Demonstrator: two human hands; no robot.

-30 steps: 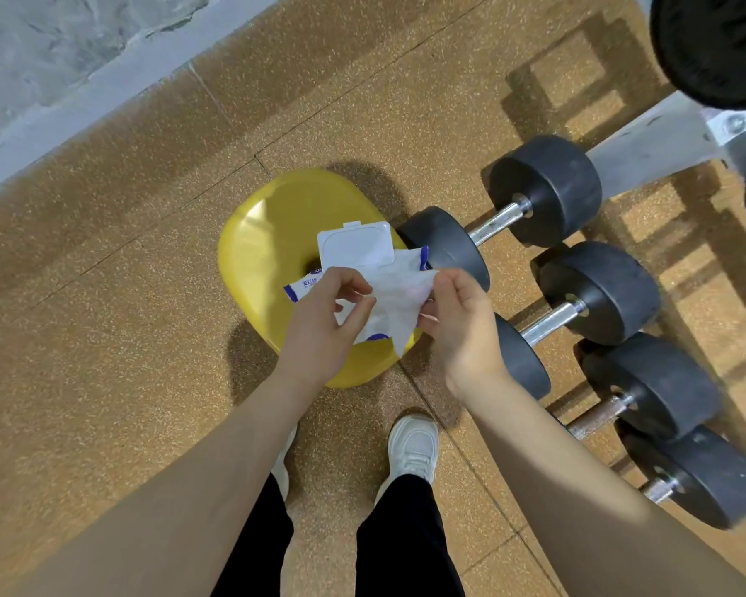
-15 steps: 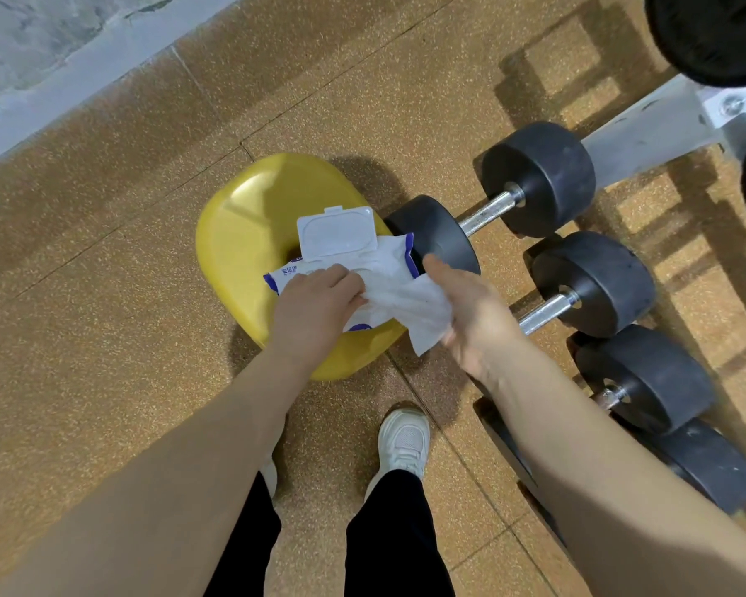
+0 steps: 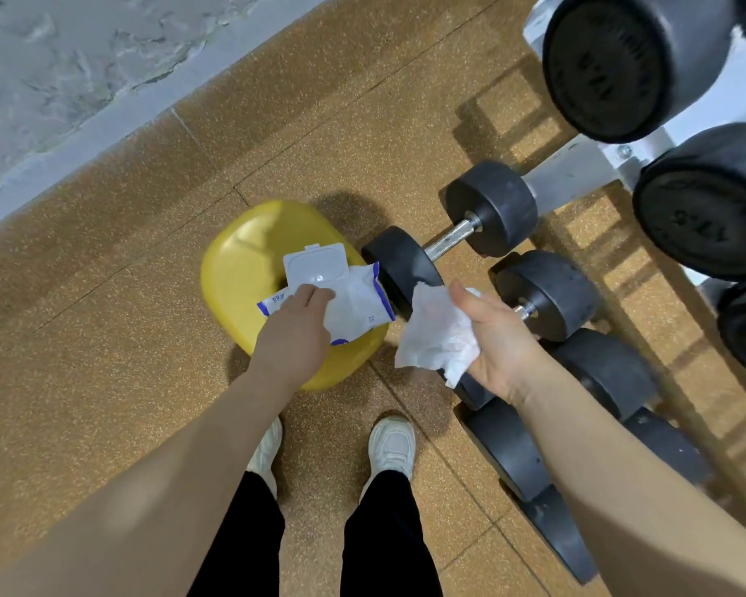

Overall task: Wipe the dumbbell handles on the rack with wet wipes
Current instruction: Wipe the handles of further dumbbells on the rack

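The right hand point(image 3: 498, 338) holds a single wet wipe point(image 3: 438, 333), thumb up along its top edge and the fingers curled behind the sheet, which hangs crumpled and free of the pack. The left hand point(image 3: 296, 333) rests on the wipes pack point(image 3: 354, 303); its fingers lie over the wrapper, but from this angle I cannot tell whether they pinch it or merely press it flat. The pack's white flip lid point(image 3: 315, 262) stands open, and the pack sits on a yellow stool point(image 3: 238, 269) on the cork-coloured floor point(image 3: 104, 338).

Just beside the right hand, 2 dumbbells show bare metal handles: the nearer handle point(image 3: 524, 311) is mostly hidden by the hand, and the farther handle point(image 3: 451, 239) lies in plain view between its black heads. More dumbbells run along the lower tier under the right forearm, and larger ones sit on the white rack point(image 3: 578, 174) above.

The step in hand appears to be the end of fetching a wipe, with no handle wiped yet. Next, the right hand likely needs to wrap the wipe round the nearest handle and rub along its length, while the left hand closes the lid so the remaining wipes stay moist.
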